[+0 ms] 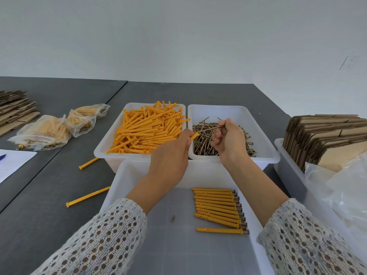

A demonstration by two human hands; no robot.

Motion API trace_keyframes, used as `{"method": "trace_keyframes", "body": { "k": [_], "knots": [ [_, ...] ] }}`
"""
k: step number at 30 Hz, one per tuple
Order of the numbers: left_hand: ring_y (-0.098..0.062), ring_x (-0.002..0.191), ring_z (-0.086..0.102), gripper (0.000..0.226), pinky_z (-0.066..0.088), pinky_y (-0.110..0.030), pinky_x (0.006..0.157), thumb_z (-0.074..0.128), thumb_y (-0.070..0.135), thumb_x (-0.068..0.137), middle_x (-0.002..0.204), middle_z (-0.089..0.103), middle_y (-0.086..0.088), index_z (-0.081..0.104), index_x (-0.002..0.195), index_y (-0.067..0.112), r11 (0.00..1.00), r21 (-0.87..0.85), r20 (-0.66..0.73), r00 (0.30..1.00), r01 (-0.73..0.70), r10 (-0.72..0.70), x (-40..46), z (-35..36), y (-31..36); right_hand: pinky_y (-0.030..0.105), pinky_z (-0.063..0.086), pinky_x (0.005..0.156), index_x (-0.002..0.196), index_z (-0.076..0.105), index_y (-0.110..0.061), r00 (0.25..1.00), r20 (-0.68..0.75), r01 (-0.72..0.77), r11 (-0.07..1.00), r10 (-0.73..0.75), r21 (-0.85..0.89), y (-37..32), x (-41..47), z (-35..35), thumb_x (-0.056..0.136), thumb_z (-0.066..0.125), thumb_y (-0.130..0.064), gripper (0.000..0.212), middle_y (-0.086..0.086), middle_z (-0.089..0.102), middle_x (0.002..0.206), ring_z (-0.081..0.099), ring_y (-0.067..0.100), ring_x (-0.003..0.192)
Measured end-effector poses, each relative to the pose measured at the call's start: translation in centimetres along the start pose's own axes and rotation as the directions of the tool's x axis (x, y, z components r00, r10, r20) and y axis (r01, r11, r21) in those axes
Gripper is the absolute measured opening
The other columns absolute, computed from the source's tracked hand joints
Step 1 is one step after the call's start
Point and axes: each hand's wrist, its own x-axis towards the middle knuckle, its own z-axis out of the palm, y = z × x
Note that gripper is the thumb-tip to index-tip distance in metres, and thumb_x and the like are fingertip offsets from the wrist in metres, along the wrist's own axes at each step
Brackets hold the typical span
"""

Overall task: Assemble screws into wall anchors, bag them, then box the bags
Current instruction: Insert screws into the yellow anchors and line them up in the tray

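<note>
Left hand (170,153): pinches anchor (194,136), open end toward screw.
Right hand (228,139): pinches screw (208,129), tip at anchor mouth, axis left-right.
Left bin (103,149): loose anchors.
Right bin (264,135): screws.
Near tray (119,185): assembled anchors (216,207), heads right.

1. No text, label, brand, number or sign can be read anywhere in the head view
2. The sheet of paper (12,163) at the left edge of the table carries faint printed lines, too small and blurred to make out
3. The folded cardboard (325,139) in the bin at the right shows no legible print
4. The filled plastic bags (45,132) at the left bear no readable marking
</note>
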Motion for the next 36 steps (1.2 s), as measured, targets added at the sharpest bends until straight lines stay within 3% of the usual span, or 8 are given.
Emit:
{"method": "trace_keyframes", "body": {
  "k": [9,21,36],
  "knots": [
    [-0.014,0.051,0.046,0.032,0.028,-0.028,0.044,0.02,0.034,0.107,0.061,0.046,0.009,0.044,0.125,0.022,0.998,0.059,0.0,1.0,0.027,-0.027,-0.1,0.2,0.1,0.022,0.036,0.042,0.079,0.055,-0.014,0.995,0.011,0.095,0.981,-0.094,-0.167,0.0,-0.1,0.2,0.104,0.033,-0.015,0.033,-0.003,0.048,0.051,0.04,0.01,0.044],
    [-0.021,0.057,0.054,0.029,0.037,-0.03,0.048,0.023,0.035,0.107,0.066,0.054,0.006,0.043,0.121,0.021,0.997,0.032,-0.001,0.997,0.072,-0.072,0.0,0.3,-0.1,0.02,0.035,0.041,0.08,0.052,-0.011,0.935,0.122,0.354,0.892,-0.333,-0.281,-0.1,-1.1,0.7,0.107,0.03,-0.013,0.035,0.006,0.046,0.057,0.038,0.012,0.042],
    [-0.023,0.062,0.058,0.018,0.025,-0.028,0.045,0.034,0.028,0.107,0.07,0.054,0.01,0.042,0.123,0.025,0.999,0.014,-0.021,0.999,0.033,-0.033,-0.1,0.3,0.2,0.022,0.035,0.043,0.078,0.053,-0.013,0.993,0.001,0.113,0.97,-0.115,-0.214,0.0,-0.4,0.1,0.106,0.033,-0.016,0.034,-0.003,0.046,0.048,0.038,0.011,0.041]
  ]
}}
